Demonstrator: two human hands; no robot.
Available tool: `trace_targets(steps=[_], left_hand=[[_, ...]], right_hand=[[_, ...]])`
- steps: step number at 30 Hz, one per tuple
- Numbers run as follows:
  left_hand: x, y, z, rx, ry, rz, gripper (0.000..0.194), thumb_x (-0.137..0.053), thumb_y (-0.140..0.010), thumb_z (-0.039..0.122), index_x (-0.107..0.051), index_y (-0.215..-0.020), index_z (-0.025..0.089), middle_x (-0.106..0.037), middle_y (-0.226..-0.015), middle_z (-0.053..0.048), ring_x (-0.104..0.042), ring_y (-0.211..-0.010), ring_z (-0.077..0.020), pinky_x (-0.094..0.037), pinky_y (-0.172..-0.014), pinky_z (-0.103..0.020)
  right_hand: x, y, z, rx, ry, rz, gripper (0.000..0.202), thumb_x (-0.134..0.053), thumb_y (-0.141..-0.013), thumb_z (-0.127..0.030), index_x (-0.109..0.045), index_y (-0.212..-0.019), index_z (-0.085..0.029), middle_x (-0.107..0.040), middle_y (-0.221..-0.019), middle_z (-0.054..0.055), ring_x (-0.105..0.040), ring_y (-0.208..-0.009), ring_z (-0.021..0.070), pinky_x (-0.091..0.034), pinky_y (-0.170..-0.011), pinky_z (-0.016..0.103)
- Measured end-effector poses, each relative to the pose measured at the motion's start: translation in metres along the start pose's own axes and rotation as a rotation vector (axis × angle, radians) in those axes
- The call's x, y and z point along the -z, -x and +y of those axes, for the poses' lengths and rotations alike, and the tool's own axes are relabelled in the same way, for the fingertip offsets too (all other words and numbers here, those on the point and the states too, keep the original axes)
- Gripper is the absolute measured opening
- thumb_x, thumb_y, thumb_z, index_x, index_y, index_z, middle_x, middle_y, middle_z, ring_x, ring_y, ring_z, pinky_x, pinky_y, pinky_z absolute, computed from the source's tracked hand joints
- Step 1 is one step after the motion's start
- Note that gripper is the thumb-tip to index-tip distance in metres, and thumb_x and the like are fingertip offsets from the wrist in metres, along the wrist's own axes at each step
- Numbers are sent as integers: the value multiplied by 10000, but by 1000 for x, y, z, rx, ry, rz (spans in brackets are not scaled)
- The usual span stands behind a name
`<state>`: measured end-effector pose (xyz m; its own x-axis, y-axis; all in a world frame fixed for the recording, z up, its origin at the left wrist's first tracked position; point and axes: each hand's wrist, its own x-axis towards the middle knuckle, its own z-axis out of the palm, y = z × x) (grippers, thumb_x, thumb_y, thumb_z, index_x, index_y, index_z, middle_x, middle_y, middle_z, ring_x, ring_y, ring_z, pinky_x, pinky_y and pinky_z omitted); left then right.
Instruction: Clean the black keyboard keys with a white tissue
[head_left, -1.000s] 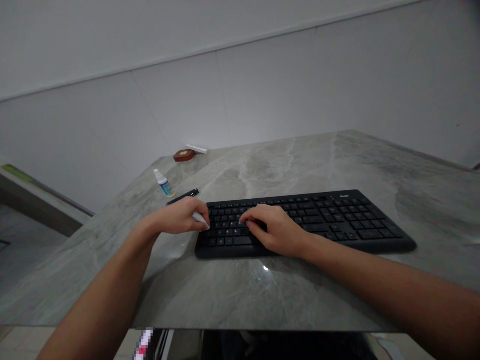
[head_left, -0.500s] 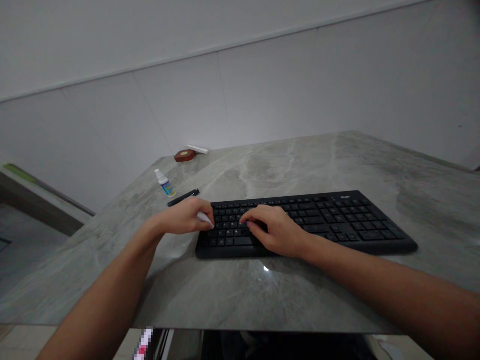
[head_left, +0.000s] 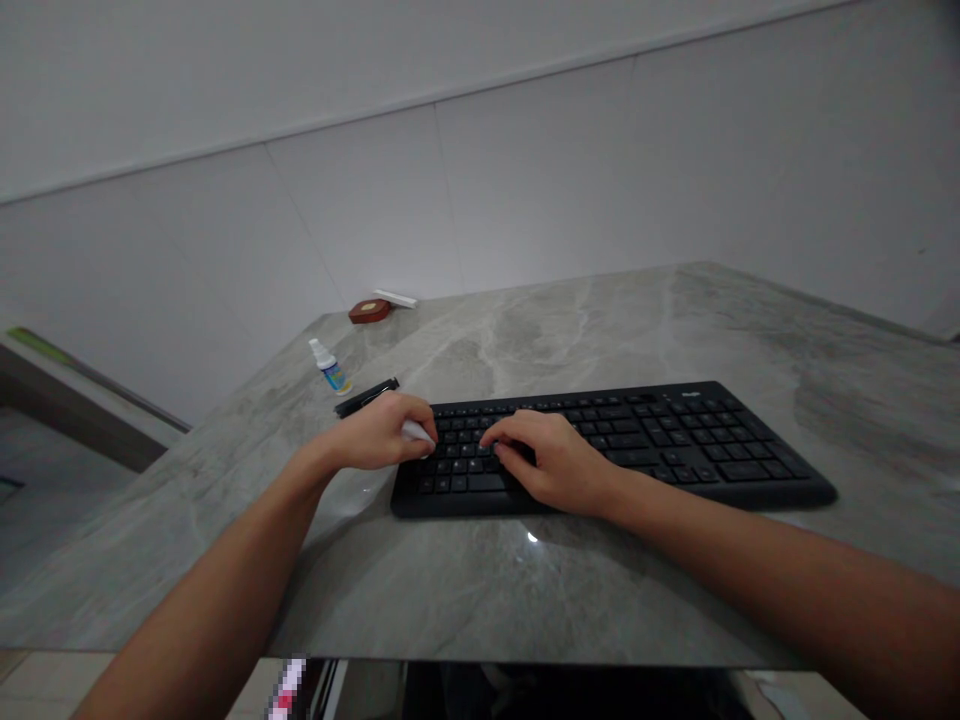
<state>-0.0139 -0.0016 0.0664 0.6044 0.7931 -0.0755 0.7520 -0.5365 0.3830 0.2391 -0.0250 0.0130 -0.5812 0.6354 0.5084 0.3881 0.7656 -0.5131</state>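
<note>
A black keyboard (head_left: pixel 622 440) lies across the grey marbled table, its number pad on the right. Over its left-end keys, my left hand (head_left: pixel 386 430) is closed around a small white piece that looks like tissue (head_left: pixel 417 432); most of it is hidden in the fingers. My right hand (head_left: pixel 551 460) rests on the keys left of the keyboard's middle. Its index finger and thumb are bent with a gap between them, and I see nothing held; the other fingers are hidden. Behind my left hand lies a dark, slim object (head_left: pixel 367 397), partly covered.
A small white spray bottle (head_left: pixel 331 367) with a blue label stands at the left of the table (head_left: pixel 480 580). Farther back are a brown-red case (head_left: pixel 369 311) and a white flat strip (head_left: pixel 395 298) by the pale wall (head_left: pixel 525 190).
My left hand has shifted slightly to the right along the keyboard's left end with the tissue. The right hand and the keyboard look unmoved.
</note>
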Motion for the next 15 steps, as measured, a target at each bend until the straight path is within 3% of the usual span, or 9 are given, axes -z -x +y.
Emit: trace_targets(steps=[6,15], left_hand=[[2,1,2,-43,23,39,99,-622,-795,222,-681,-845,160,-666,-796,-9,-595,-729,-142,-441,-688,-237],[-2,1,8,-129,-2,28,147,-596,-731,108,-691,-814,182,-595,-923,-17,-580,-843,-157,-449,-779,-258]], right_hand=[[1,0,0,-2,-1,-11,229,-508,-835,-82,-671,-967,-171,-706,-909,49,-628,-823,160,-469,-788,296],[-1,0,1,0,-1,-10,225,-514,-835,-82,-675,-967,-167,-707,-909,50,-630,-823,159,-467,-783,292]])
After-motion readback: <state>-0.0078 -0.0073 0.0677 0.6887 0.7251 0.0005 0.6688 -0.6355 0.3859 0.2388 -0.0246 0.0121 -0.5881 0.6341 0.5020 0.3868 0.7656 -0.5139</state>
